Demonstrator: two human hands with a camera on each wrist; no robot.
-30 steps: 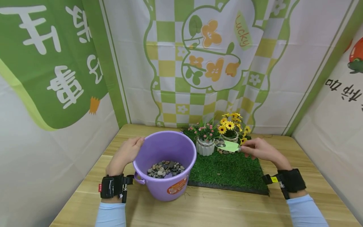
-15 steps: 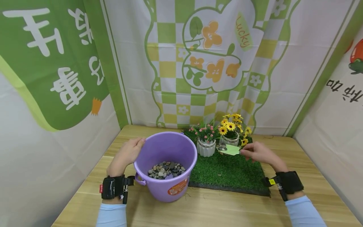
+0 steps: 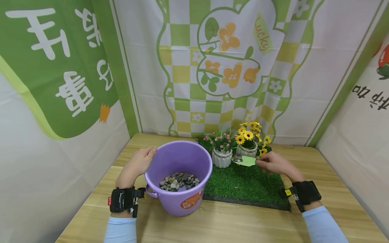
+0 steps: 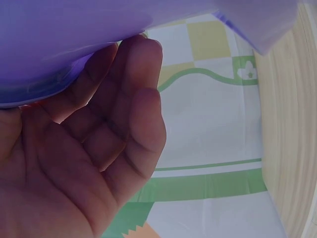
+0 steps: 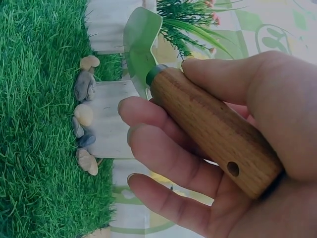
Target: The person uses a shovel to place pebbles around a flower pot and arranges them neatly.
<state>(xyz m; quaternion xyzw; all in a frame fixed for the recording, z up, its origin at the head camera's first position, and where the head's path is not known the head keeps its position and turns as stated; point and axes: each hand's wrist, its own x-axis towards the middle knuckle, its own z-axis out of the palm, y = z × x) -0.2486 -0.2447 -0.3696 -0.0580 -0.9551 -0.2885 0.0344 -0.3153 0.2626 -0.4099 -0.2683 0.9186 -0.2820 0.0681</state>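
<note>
My left hand [image 3: 138,167] grips the left rim of a purple bucket [image 3: 185,152]; in the left wrist view its fingers [image 4: 146,116] curl at the bucket's edge. Pebbles [image 3: 179,181] lie in the bottom of the bucket. My right hand [image 3: 278,163] holds a trowel by its wooden handle [image 5: 213,129]. The trowel's pale green blade [image 3: 248,161] points left, and a few pebbles [image 3: 238,159] show at its tip. Just behind the blade stands a pot of yellow flowers [image 3: 248,135]. To its left is a ribbed white pot [image 3: 222,159] with pink flowers.
Both pots stand on a dark-edged artificial grass mat [image 3: 246,185]. In the right wrist view, stones [image 5: 84,115] line a pot's base. A wooden table [image 3: 231,224] bears everything, with printed curtains [image 3: 146,84] behind and at both sides.
My right hand has brought the trowel slightly down and nearer, its wrist shifting a little left. The left hand keeps its hold on the bucket's rim. The head view has shifted slightly.
</note>
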